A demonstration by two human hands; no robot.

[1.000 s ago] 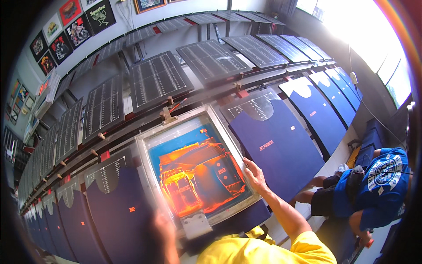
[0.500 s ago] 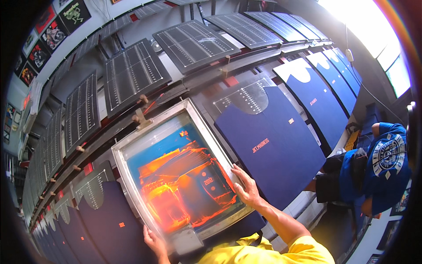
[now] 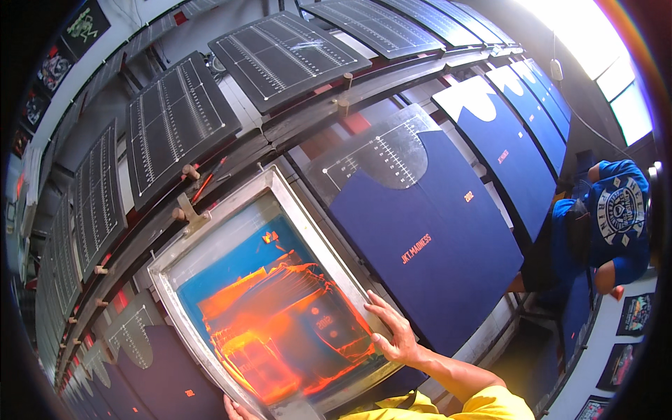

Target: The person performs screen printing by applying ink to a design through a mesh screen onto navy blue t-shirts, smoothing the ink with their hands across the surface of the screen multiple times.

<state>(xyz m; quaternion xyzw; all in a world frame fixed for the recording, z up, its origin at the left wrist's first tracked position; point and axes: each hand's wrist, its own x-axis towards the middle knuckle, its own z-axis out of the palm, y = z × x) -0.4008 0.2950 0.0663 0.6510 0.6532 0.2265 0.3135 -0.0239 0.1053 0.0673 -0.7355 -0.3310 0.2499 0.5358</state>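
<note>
While our right hand (image 3: 395, 336) rests, fingers parted, on the right rail of the metal-framed printing screen (image 3: 322, 248), our left hand (image 3: 239, 411) meets its near left edge, too cropped for us to tell its grip. Between them, the screen's long axis slants from near right to far left; our right hand is nearer the navy shirt panel (image 3: 437, 241).
</note>
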